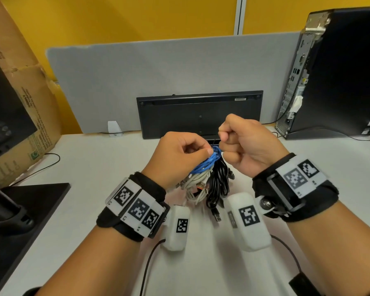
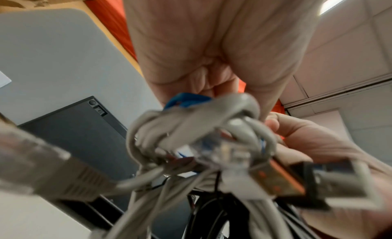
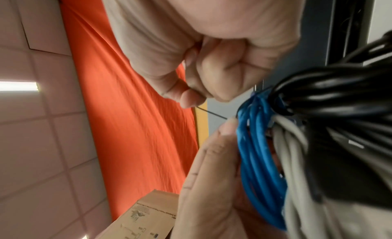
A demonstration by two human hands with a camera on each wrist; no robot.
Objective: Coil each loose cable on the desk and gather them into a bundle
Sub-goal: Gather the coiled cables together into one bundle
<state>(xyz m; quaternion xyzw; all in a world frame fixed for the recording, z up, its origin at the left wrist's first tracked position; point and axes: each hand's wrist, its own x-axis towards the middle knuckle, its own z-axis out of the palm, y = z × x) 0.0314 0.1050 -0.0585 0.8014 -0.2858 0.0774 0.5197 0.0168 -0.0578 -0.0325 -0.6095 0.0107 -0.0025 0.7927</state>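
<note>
Above the white desk (image 1: pixel 98 167) hangs a bundle of coils: blue cable (image 1: pixel 203 165), white cable (image 1: pixel 195 182) and black cable (image 1: pixel 218 182), with a USB plug (image 1: pixel 217 216) dangling below. My left hand (image 1: pixel 207 151) grips the top of the bundle at the blue coil. My right hand (image 1: pixel 221 139) is curled and pinches a thin black tie (image 3: pixel 210 112) that runs to the bundle's top beside the blue cable (image 3: pixel 258 150) and black cable (image 3: pixel 339 95). In the left wrist view blurred grey cables (image 2: pixel 191 121) and a clear plug (image 2: pixel 222 152) hang under the palm.
A black keyboard (image 1: pixel 199 114) leans upside down against the grey divider (image 1: pixel 158 71). A PC tower (image 1: pixel 340 71) stands at the right, a cardboard box (image 1: pixel 19 92) at the left, and a black monitor base (image 1: pixel 30 210) near left. Thin black leads (image 1: pixel 150 263) trail across the near desk.
</note>
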